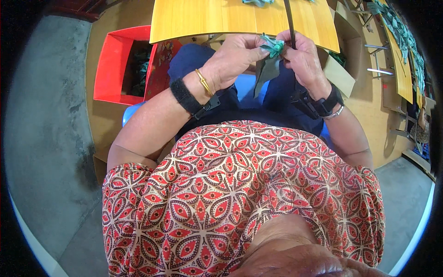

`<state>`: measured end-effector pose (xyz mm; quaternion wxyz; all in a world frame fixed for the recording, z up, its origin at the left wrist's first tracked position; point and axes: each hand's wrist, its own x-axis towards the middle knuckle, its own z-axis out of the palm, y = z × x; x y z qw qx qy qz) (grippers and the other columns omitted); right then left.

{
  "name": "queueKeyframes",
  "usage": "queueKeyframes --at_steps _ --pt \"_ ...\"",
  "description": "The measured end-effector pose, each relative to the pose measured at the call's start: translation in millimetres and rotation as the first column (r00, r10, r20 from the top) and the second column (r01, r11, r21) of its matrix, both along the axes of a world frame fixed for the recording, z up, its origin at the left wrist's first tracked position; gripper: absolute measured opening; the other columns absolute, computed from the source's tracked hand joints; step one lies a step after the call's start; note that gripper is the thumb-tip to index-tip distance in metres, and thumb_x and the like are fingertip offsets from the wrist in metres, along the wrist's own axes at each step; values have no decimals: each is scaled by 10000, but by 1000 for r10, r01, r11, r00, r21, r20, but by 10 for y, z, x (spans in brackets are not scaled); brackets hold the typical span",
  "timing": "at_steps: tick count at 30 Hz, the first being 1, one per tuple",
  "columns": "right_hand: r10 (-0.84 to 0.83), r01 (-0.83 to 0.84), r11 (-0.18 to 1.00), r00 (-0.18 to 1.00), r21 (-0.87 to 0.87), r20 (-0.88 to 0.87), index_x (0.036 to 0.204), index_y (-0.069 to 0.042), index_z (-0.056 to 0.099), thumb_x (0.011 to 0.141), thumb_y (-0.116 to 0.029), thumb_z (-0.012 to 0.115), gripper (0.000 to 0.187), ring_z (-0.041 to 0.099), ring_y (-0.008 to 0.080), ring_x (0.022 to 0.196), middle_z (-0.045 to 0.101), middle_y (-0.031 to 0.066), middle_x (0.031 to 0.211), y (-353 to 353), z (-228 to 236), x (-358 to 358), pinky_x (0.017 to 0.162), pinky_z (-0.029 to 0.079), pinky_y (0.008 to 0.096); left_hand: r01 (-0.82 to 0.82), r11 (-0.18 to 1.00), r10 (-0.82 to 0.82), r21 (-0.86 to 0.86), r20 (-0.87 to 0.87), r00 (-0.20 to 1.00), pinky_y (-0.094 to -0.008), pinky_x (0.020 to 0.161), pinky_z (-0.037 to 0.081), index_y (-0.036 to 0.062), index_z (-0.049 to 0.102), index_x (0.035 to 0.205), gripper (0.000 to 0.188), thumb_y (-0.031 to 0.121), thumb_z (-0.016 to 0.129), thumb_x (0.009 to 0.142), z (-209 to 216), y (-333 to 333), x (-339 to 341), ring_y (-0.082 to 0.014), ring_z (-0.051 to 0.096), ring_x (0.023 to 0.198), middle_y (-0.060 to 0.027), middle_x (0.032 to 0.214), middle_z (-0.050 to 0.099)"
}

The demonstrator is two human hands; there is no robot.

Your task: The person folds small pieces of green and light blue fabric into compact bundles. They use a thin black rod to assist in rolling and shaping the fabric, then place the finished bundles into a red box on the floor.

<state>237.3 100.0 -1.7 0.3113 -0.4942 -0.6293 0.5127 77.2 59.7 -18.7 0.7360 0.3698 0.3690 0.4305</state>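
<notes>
In front of my lap, at the table's near edge, both hands work on a teal-green artificial flower [273,45] with ruffled petals. My left hand [230,57] pinches the petals from the left between thumb and fingertips. From the right, my right hand [304,62] closes its fingers round the flower's other side. A long dark stem [290,18] rises past my right fingers and over the tabletop. Below the fingertips hangs a grey-green pointed leaf [266,76]; its upper attachment is hidden by the flower and fingers.
The yellow wooden table [198,18] has more teal pieces [259,2] at its far side. A red box [107,69] with dark contents stands at left. Open cardboard boxes [340,76] are at right, beyond which a second table [399,57] carries many teal pieces.
</notes>
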Motion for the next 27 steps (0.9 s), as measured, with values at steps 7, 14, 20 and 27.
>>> queueKeyframes --at_steps 7,14,20,27 --pt "58 -72 988 993 136 107 778 -16 547 711 14 500 88 481 72 623 530 7 663 -26 60 21 570 405 213 126 921 -18 368 -284 959 -247 719 452 18 551 895 133 95 542 787 -39 -56 65 -101 514 766 -1 786 513" --pt "172 -179 978 982 108 75 851 -15 532 764 35 456 127 477 63 673 525 -3 715 -9 114 48 610 408 209 163 966 -167 201 5 986 -268 745 427 12 494 1033 270 209 421 865 -9 -41 54 -108 525 822 -31 913 540" --pt "172 -234 836 971 496 169 915 -4 523 756 28 448 179 497 77 670 533 9 731 -34 24 43 618 422 219 62 998 -66 27 151 986 -205 594 393 -7 528 906 261 239 463 848 14 -14 32 -52 454 663 -13 798 513" --pt "188 -300 897 924 -326 -333 880 -52 543 735 51 454 198 426 61 546 514 -10 724 -6 77 91 476 350 185 -106 708 502 698 -392 771 -267 622 397 -5 583 707 194 184 569 750 -100 73 -22 -153 467 671 -66 713 499"
